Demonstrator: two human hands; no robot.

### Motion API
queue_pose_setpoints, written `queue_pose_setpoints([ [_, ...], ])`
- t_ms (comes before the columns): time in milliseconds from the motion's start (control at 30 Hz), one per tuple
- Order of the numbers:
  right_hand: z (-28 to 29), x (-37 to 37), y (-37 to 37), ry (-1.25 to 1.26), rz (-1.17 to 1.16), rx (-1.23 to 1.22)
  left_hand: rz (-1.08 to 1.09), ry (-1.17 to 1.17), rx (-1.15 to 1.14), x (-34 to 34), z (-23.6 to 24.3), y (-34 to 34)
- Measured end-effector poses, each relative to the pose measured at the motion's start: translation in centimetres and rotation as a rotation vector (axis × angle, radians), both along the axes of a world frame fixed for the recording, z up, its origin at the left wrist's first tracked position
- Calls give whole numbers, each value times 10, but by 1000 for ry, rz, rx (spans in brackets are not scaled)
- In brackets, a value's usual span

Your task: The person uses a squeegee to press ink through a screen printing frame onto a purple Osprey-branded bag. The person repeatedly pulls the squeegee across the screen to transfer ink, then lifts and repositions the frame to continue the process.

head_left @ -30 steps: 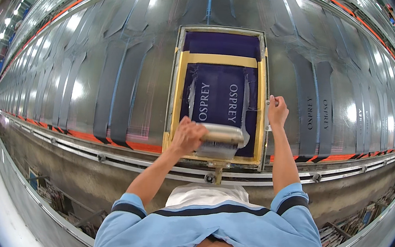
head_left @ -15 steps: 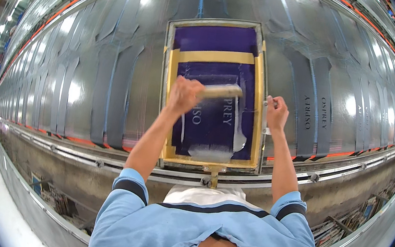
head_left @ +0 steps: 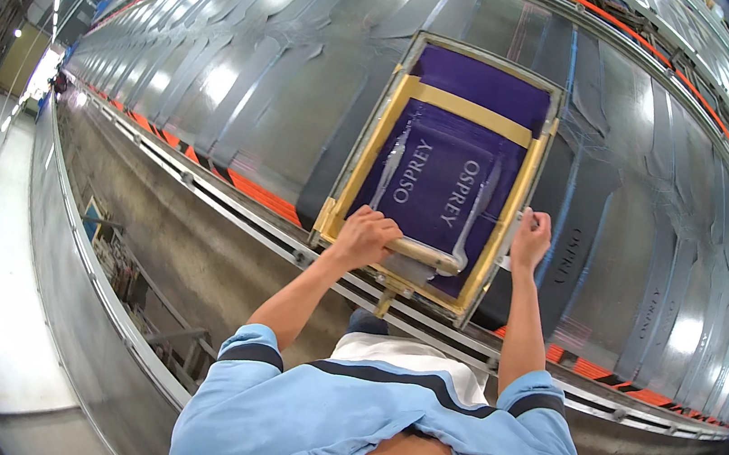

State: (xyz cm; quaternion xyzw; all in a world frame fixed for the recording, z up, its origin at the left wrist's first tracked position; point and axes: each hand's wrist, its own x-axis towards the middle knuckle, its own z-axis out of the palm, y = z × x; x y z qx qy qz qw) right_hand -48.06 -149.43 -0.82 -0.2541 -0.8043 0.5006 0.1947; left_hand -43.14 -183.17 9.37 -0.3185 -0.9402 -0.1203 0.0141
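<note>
I count directions from the middle of the frame (head_left: 494, 64), with six o'clock toward the person. The frame lies on the table (head_left: 276, 148), its far end pointing to about one o'clock. Inside it is a purple screen (head_left: 447, 147) with two columns of pale letters (head_left: 414, 172), and a band of yellow tape (head_left: 474, 115) crosses it near twelve.

At half past seven is the left hand (head_left: 366, 235), its fingers closed around one end of the squeegee (head_left: 429, 255). The squeegee lies across the screen at six, at the near end, and reaches to the right. Pale paste (head_left: 478, 205) makes a line along each side of the letters, near nine and near three.

At four o'clock is the right hand (head_left: 530, 239), with bent fingers at the outer side of the frame. Whether it grasps this side or only touches it, I cannot tell. Beyond it is a dark strip (head_left: 569, 253) with letters.

In my judgement, the step in hand is a stroke of the squeegee, at its near end. The next move seems to call for even pressure from the left hand, and for a frame that does not slip.
</note>
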Motion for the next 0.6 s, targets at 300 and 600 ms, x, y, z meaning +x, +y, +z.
queue_pose_setpoints([
  [300,9,5,-1,25,-13,-38,-44,-72,-6,-17,20,9],
  [600,16,-10,-2,-105,-6,267,-189,-152,-6,-96,39,5],
])
